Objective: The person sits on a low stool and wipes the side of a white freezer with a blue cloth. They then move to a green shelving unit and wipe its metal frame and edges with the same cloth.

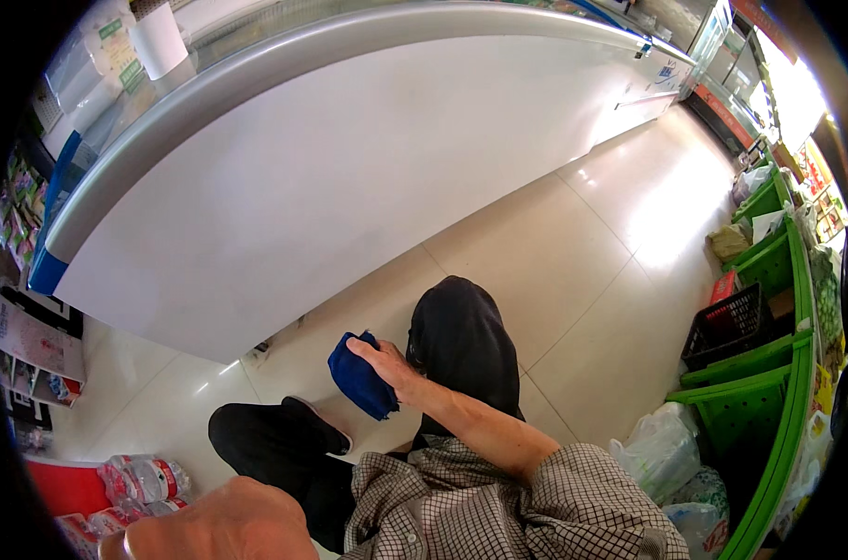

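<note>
My right hand (pixel 389 365) grips a folded dark blue cloth (pixel 359 381) with a frayed edge, thumb on top. It hangs over the tiled floor between my bent knees. Large at the lower left, close to the camera, is my left hand (pixel 217 521), raised. Its back and knuckles show, but its fingers are mostly hidden, so whether it holds anything is unclear. Before me stands a long white chest freezer (pixel 340 182) with a grey rounded rim and a blue corner piece (pixel 48 271). The cloth is apart from the freezer's panel.
Green plastic shelf bins (pixel 742 399) line the right side, with a black basket (pixel 728 325) and plastic bags (pixel 658 448) among them. Shrink-wrapped bottles (pixel 144 479) stand at lower left. A white paper roll (pixel 159 42) and clear bags rest on the freezer top.
</note>
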A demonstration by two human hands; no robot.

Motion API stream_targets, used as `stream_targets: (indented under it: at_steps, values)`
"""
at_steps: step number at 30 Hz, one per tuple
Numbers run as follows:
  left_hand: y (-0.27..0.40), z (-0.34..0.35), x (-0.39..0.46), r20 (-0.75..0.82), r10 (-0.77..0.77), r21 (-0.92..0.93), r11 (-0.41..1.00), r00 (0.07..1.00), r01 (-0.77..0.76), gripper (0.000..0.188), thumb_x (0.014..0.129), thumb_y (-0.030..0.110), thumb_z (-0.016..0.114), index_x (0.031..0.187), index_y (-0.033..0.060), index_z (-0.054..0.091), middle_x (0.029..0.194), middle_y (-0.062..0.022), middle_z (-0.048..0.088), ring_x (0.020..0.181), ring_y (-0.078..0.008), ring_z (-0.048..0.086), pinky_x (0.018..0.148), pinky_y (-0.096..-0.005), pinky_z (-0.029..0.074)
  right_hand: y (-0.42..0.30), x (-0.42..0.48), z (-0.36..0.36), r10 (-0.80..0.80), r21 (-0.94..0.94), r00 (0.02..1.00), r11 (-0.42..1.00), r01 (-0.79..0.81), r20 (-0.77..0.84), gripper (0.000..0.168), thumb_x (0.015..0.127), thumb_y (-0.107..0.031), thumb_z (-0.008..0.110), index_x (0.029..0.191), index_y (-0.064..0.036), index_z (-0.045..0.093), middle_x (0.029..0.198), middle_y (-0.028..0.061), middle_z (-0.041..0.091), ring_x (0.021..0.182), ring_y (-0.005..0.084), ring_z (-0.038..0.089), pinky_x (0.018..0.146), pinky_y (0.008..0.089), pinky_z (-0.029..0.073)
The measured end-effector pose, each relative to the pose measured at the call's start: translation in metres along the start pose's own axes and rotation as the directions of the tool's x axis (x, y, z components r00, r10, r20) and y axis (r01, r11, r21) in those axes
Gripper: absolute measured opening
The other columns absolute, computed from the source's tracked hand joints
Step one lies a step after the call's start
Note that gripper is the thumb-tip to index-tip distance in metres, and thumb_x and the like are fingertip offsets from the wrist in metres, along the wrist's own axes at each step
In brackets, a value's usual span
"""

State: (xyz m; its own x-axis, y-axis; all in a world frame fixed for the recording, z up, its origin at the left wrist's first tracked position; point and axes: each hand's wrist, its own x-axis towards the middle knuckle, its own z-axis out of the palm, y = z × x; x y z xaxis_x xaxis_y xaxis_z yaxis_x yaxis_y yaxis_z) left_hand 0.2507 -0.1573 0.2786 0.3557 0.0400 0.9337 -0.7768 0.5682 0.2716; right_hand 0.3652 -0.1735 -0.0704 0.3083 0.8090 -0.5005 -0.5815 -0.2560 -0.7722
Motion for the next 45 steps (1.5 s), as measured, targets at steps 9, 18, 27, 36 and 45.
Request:
stream_targets:
  at_steps: [9, 18, 27, 36, 45]
  values:
    - [-0.001, -0.004, 0.003, 0.084, -0.074, -0.033, 0.997, 0.994, 0.077, 0.049, 0.096, 0.020, 0.055, 0.050, 0.0167, 0.037, 0.051, -0.0004, 0.041, 0.044, -0.0128, 0.041, 0.072, -0.0395, 0.059, -0.008, -0.008, 0.002, 0.004, -0.001, 1.000, 1.000, -0.004, 0.004, 0.060, 0.089, -0.054, 0.065, 0.113, 0.002, 0.063, 0.100, 0.0108, 0.068, 0.087, 0.0188, 0.068, 0.076, 0.0326, 0.056]
    - [-0.001, 0.001, -0.001, 0.022, -0.009, -0.010, 1.000, 1.000, 0.009, 0.047, 0.094, 0.019, 0.057, 0.050, 0.0141, 0.041, 0.051, -0.0016, 0.043, 0.044, -0.0145, 0.042, 0.072, -0.0393, 0.059, -0.007, -0.008, 0.005, -0.003, -0.012, 1.000, 1.000, 0.003, 0.016, 0.063, 0.088, -0.056, 0.065, 0.114, 0.002, 0.063, 0.104, 0.0102, 0.068, 0.089, 0.0182, 0.067, 0.080, 0.0316, 0.054]
    - [0.009, 0.001, -0.005, 0.019, -0.083, -0.006, 0.997, 0.996, 0.083, 0.048, 0.095, 0.017, 0.056, 0.050, 0.0151, 0.039, 0.052, -0.0017, 0.044, 0.045, -0.0145, 0.045, 0.075, -0.0399, 0.060, -0.005, -0.006, 0.004, -0.026, 0.005, 1.000, 1.000, 0.025, 0.016, 0.059, 0.089, -0.054, 0.065, 0.111, 0.001, 0.064, 0.101, 0.0091, 0.068, 0.087, 0.0170, 0.067, 0.077, 0.0313, 0.055]
    - [0.007, -0.001, -0.014, -0.018, -0.026, 0.018, 0.999, 1.000, 0.026, 0.048, 0.095, 0.016, 0.055, 0.050, 0.0155, 0.039, 0.052, -0.0015, 0.044, 0.046, -0.0147, 0.046, 0.079, -0.0407, 0.059, 0.001, -0.001, 0.003, 0.000, -0.006, 1.000, 1.000, 0.000, 0.006, 0.060, 0.089, -0.056, 0.064, 0.110, 0.000, 0.063, 0.099, 0.0112, 0.067, 0.086, 0.0200, 0.066, 0.075, 0.0336, 0.055]
    - [0.010, -0.003, -0.021, -0.027, 0.046, -0.029, 0.998, 0.999, -0.047, 0.046, 0.094, 0.016, 0.057, 0.051, 0.0148, 0.041, 0.053, -0.0020, 0.045, 0.048, -0.0159, 0.048, 0.079, -0.0413, 0.058, -0.004, -0.007, 0.007, 0.018, 0.033, 1.000, 0.999, -0.018, 0.007, 0.057, 0.090, -0.054, 0.064, 0.110, 0.000, 0.064, 0.096, 0.0091, 0.067, 0.083, 0.0181, 0.066, 0.074, 0.0344, 0.054]
